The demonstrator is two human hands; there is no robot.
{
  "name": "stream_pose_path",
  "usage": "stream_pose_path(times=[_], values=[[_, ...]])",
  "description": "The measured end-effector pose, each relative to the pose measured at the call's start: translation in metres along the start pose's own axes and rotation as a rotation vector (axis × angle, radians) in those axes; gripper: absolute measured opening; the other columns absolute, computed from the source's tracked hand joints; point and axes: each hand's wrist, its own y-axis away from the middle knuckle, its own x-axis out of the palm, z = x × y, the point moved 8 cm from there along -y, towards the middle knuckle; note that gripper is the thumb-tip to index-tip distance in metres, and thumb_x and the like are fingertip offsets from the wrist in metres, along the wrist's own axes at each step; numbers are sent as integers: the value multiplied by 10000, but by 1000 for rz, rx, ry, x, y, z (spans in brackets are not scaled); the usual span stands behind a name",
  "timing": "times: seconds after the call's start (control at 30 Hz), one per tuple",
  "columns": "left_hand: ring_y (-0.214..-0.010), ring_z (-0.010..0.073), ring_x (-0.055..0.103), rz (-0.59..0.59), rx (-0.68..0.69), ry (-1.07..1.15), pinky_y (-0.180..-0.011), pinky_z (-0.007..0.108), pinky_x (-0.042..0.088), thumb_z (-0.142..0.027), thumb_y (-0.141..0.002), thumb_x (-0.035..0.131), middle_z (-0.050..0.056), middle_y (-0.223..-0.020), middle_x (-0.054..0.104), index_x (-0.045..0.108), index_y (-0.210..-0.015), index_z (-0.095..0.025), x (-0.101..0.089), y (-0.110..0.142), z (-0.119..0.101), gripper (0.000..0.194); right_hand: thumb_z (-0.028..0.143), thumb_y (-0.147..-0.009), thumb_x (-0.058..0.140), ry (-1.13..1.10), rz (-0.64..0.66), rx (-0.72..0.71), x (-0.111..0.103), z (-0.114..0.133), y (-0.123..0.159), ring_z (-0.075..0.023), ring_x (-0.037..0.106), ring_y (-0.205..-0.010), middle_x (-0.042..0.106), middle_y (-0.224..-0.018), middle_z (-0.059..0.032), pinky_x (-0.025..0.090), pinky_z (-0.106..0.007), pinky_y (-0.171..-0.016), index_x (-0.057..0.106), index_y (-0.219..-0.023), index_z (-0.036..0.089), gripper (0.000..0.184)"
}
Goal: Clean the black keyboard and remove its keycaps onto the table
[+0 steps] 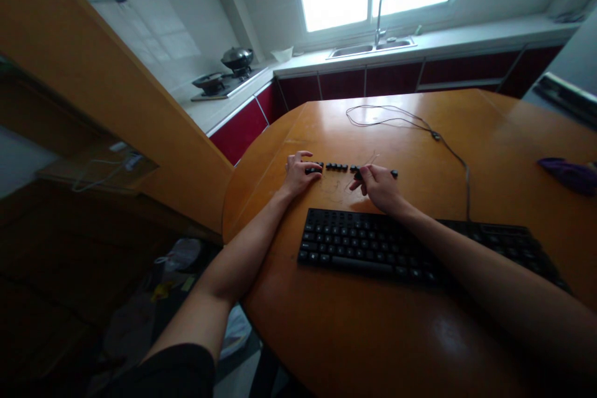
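Observation:
A black keyboard (359,242) lies near the table's front edge, with bare key sockets along its top row at the left. Beyond it, small black keycaps (336,167) stand in a broken row on the tabletop. My left hand (297,175) rests at the row's left end, fingers apart and curved around the keycaps there, touching them or nearly so. Above the keyboard, my right hand (380,188) has thumb and fingers pinched on a small black piece that looks like a keycap (358,175). Thin hair-like strands (333,186) lie about the row. My right forearm hides part of the keyboard.
The keyboard's cable (466,168) runs back across the round wooden table (280,298) into a loose loop. A purple cloth-like thing (566,175) lies at the right. Behind are a counter, a sink (354,50) and a stove with a pot (237,59).

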Motion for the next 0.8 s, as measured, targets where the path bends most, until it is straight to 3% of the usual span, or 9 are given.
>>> stream_pose_path(times=[0.23,0.47,0.8], values=[[-1215,320,460,-5,4,-13,-1055,520,418,-323,-711,892,26,-1346,582,825,-983,-344,-4,1,2,281,547,-1001,446,-4,0,-5,0,1,1,-123,543,-480,754,-699,-98,415,-259,-502,605,-742,179,477],[-1217,320,474,-68,-12,-20,-1091,503,418,-292,-678,885,44,-1306,580,799,-1038,-318,-19,3,12,371,643,-980,434,-18,7,-13,-1,4,1,-127,536,-483,759,-716,-112,420,-267,-511,612,-739,180,551],[-1207,308,488,-71,-33,-48,-1092,476,418,-319,-699,882,57,-1256,595,777,-1065,-280,-18,0,18,382,599,-1003,421,22,-5,-31,-1,2,0,-128,540,-490,725,-642,-88,408,-270,-535,655,-715,168,569]])
